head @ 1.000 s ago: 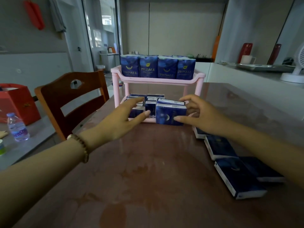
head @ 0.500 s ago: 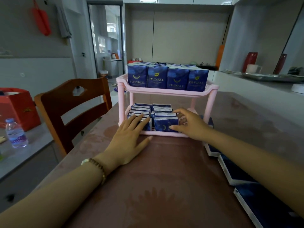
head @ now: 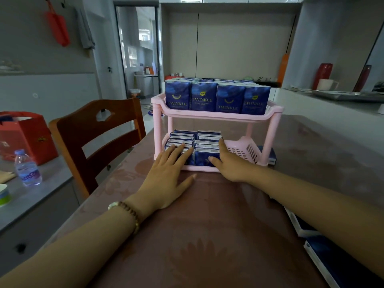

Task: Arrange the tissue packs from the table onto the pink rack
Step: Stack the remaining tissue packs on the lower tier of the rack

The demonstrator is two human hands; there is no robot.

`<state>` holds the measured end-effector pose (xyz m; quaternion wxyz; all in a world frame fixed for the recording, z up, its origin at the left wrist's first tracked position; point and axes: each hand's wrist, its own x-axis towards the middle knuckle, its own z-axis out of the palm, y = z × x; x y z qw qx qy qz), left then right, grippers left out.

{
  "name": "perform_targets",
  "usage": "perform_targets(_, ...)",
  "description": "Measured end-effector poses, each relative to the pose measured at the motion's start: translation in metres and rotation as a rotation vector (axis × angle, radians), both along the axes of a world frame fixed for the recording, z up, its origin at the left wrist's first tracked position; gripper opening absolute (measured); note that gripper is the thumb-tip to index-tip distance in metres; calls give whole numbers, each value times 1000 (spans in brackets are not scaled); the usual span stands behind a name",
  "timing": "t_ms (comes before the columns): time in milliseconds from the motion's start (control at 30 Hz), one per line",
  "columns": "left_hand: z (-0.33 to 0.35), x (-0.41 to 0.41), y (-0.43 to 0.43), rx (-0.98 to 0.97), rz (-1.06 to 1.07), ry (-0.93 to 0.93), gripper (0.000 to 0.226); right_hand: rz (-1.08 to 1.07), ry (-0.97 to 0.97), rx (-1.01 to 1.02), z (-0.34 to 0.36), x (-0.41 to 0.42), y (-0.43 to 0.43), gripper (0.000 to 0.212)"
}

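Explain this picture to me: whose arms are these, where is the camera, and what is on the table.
No machine here: a person works with bare hands, and one camera worn on their head looks forward and down. The left hand and right hand are open, fingers straight, pressing against tissue packs on the lower shelf of the pink rack; neither grips anything. More upright packs stand on the upper shelf. Some loose packs lie on the table at the right edge.

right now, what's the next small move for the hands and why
Probably draw the right hand back to the loose packs on the table and take one: the front pack looks seated, and the lower shelf is bare on its right.
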<state>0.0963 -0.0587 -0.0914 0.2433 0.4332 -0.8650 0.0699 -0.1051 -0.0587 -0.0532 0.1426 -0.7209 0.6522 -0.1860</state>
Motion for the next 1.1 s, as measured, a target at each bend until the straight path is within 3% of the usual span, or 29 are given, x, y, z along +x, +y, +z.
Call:
perform_targets(300, 6, 0, 7, -18, -21, 9, 75, 157, -246, -6, 12, -26, 33, 69)
perform_targets(433, 22, -14, 26, -30, -102, 86, 72, 201, -274, -26, 32, -56, 98, 47)
perform_targets(500, 31, -30, 43, 24, -177, 180, 69, 159, -282, -42, 38, -79, 127, 42)
perform_targets(633, 41, -72, 79, 277, -349, 323, 55, 73, -163, 44, 42, -130, 168, 56)
perform_targets(733, 39, -104, 98, 452, -407, 239, 62, 17, -165, 120, 38, -155, 185, 64)
perform_targets(833, 36, -132, 104, 511, -441, 199, 53, -60, -195, 146, 24, -167, 191, 58)
perform_targets(933, 33, -151, 98, 514, -403, 161, 47, -99, -170, 180, 17, -163, 191, 55)
perform_targets(1100, 19, -161, 77, 385, -268, 3, 48, -168, -198, 168, 16, -146, 178, 75)
